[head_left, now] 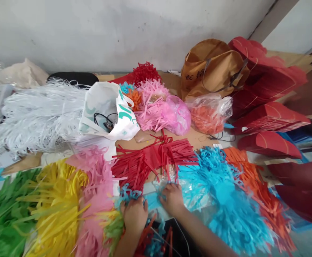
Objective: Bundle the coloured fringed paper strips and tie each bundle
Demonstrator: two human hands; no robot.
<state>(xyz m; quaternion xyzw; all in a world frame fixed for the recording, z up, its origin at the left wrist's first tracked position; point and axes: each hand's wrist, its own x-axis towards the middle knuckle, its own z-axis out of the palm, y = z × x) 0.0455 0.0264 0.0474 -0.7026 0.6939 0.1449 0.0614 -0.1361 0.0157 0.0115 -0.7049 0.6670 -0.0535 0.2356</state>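
Note:
My left hand is closed on the curled end of a piece of blue fringed paper. The flat middle of this piece, a light blue paper strip, stretches across to my right hand, whose bent fingers close at its other end; the fingertips are partly hidden. Just beyond my right hand lies a small clear plastic bag with pale bits in it. Red fringed paper spreads out in front of both hands. A thick blue fringed bundle is to the right of my right hand.
Green, yellow and pink fringed paper lie at left, orange fringes at right. Behind stand a white bag, a pink plastic bag and a brown bag. Red stacks line the right side.

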